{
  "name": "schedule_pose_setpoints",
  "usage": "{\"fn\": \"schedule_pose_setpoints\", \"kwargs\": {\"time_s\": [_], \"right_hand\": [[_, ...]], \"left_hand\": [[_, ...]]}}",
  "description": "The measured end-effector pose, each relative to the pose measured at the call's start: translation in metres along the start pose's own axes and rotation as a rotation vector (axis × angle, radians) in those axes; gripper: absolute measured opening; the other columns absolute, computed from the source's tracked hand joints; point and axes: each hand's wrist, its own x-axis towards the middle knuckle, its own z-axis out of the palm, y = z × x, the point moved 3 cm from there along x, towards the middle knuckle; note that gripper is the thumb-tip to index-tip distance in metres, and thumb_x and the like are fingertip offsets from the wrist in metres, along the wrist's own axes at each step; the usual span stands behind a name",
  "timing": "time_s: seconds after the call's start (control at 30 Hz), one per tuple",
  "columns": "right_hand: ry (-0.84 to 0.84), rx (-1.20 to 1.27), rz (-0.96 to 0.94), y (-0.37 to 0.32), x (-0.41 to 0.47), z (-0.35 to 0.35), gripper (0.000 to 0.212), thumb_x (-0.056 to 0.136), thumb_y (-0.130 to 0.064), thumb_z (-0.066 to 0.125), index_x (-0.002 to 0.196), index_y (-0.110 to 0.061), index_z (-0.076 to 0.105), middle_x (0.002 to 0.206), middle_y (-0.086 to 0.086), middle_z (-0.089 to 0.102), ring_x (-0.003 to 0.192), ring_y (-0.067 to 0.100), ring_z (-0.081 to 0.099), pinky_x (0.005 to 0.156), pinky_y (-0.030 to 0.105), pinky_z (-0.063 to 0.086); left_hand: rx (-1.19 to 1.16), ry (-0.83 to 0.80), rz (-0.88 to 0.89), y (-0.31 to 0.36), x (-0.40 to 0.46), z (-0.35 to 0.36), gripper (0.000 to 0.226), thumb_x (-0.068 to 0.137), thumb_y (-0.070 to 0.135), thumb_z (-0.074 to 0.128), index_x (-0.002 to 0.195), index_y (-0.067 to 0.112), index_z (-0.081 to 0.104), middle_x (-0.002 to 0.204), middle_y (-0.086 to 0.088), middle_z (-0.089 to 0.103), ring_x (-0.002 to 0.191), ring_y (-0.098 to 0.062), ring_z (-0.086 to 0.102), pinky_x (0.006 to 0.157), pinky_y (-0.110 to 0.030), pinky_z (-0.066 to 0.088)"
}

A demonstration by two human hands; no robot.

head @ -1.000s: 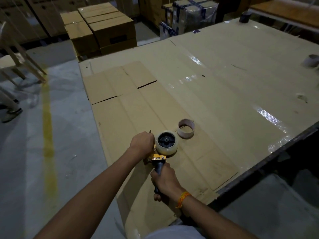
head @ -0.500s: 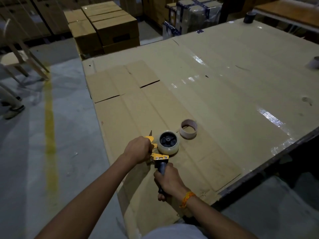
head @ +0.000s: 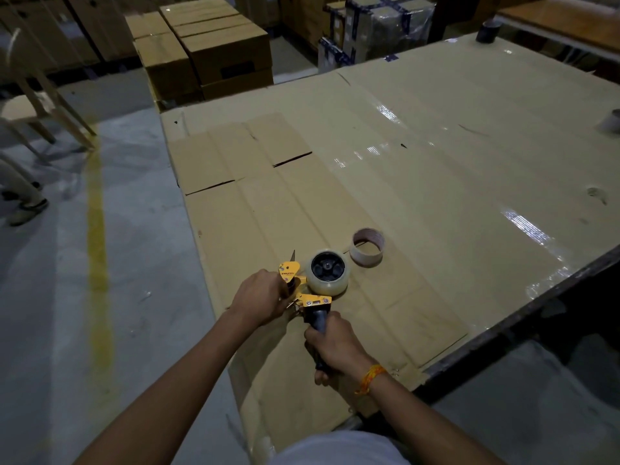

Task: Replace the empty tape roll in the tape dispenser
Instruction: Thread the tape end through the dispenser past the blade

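Tape dispenser: it is held low over the near part of the table, close to the body. It is made of yellow metal with a dark handle, so it is likely stiff and a bit heavy.

New tape roll: a full, clear roll is already seated on the dark hub of the dispenser. It looks smooth and may be slippery on the outside and sticky where the end is peeled. It is best taken by its round edge.

Empty tape roll: a thin card ring is lying on the flat cardboard sheet, just beyond the dispenser and not touching it. It is likely very light and easy to squash.

Right hand: it is closed tight around the dark handle.

Left hand: it is clenched around the front part of the dispenser, under the yellow plate. What the fingers are pinching cannot be seen.

Blade: a sharp point sticks up just above the left hand. Fingers should be kept off it.

Step, as judged: the tape end probably has yet to be pulled through the front.

Edges: the table's near edge runs close on the right, and its left edge is close to the left arm. A dropped roll could roll off to the floor.

Open room: lots of bare table is left ahead and to the right. A small roll at the far right is well apart.
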Motion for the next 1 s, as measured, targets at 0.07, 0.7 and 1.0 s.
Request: {"fn": "schedule_pose_setpoints", "kwargs": {"time_s": [0.07, 0.7, 1.0], "right_hand": [[-0.010, -0.004, 0.007, 0.000, 0.000, -0.002, 0.043, 0.088, -0.040, 0.065, 0.118, -0.009, 0.059, 0.106, 0.008, 0.069, 0.088, 0.022, 0.066, 0.056, 0.026, 0.041], [0.030, -0.123, -0.001, 0.006, -0.011, -0.047, 0.009, 0.086, -0.021, 0.070, 0.089, -0.017, 0.062, 0.094, 0.009, 0.070, 0.091, 0.030, 0.067, 0.068, 0.033, 0.046], [-0.262, 0.149, -0.009, 0.004, -0.025, -0.054, 0.007, 0.086, -0.013, 0.064, 0.089, -0.008, 0.066, 0.059, 0.009, 0.061, 0.038, 0.025, 0.054, 0.040, 0.032, 0.046]], "left_hand": [[-0.010, 0.022, -0.001, -0.004, -0.004, 0.000, 0.023, 0.089, 0.044, 0.073, 0.092, 0.025, 0.084, 0.077, -0.004, 0.074, 0.072, -0.026, 0.065, 0.057, -0.032, 0.047], [0.006, -0.173, 0.159, -0.030, -0.011, -0.040, 0.014, 0.091, 0.032, 0.074, 0.099, 0.024, 0.081, 0.060, 0.011, 0.059, 0.060, -0.010, 0.056, 0.063, -0.030, 0.048], [0.119, -0.489, 0.391, 0.002, 0.028, -0.110, 0.012, 0.088, 0.030, 0.078, 0.092, 0.019, 0.080, 0.073, -0.002, 0.069, 0.057, -0.011, 0.052, 0.053, -0.023, 0.041]]}}
